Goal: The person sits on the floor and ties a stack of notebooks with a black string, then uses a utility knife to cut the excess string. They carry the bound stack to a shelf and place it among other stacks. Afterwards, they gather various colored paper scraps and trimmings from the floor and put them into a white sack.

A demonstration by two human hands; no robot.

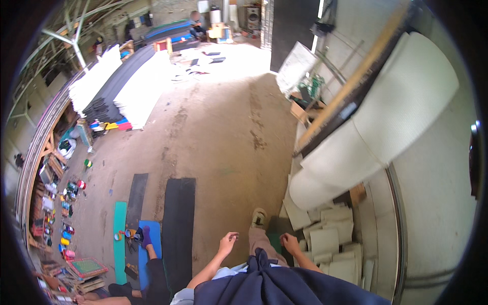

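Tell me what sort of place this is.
Probably a workshop or small factory handling sheet material: stacked white and dark sheets on a dirt floor, big white rolls by the wall, paint cans alongside.

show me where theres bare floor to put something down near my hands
Bare dirt floor lies ahead of your left hand, between the black mat and white foam rolls. Crowded: cut foam pieces beside your right hand.

We see a bare concrete floor (223, 127), stained in streaks. On it lie a long black mat (178, 229), a narrower dark strip (136, 199), a green strip (120, 239) (paint tins alongside) and stacked white sheets (330, 239).
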